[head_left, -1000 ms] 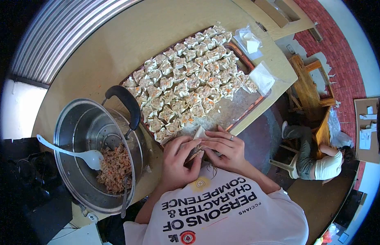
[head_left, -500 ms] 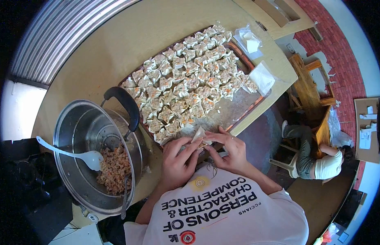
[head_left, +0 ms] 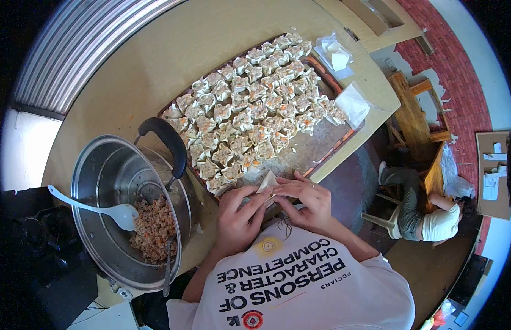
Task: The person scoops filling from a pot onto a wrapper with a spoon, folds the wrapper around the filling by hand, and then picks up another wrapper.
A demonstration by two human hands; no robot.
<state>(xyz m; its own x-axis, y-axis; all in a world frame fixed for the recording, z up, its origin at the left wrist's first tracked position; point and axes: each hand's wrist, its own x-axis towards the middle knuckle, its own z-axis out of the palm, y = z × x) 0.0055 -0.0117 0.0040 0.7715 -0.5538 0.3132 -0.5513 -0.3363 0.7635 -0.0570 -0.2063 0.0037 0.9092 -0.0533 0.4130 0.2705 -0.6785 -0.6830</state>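
Observation:
Between the fingertips of both hands is a dumpling wrapper (head_left: 268, 180), with one pale corner pointing up. My left hand (head_left: 239, 214) pinches it from the left, fingers closed. On the right side, my right hand (head_left: 307, 201) has its fingers bent over the same wrapper; a ring shows on one finger. Whatever lies inside the wrapper is mostly hidden by the fingers. Just beyond my hands, a tray (head_left: 299, 157) bears rows of open-topped dumplings (head_left: 241, 121) with meat filling and orange bits.
At left stands a metal pot (head_left: 90, 220) with ground filling (head_left: 156, 234), a white ladle (head_left: 120, 214) and a metal spoon (head_left: 167, 269). Wrappers in plastic (head_left: 352, 107) lie by the tray's right edge. Farther right, a person (head_left: 439, 220) sits on a stool (head_left: 393, 220).
My fingers have shifted slightly around the wrapper, and its pale corner stands a little differently. The tray, pot and ladle have stayed in place.

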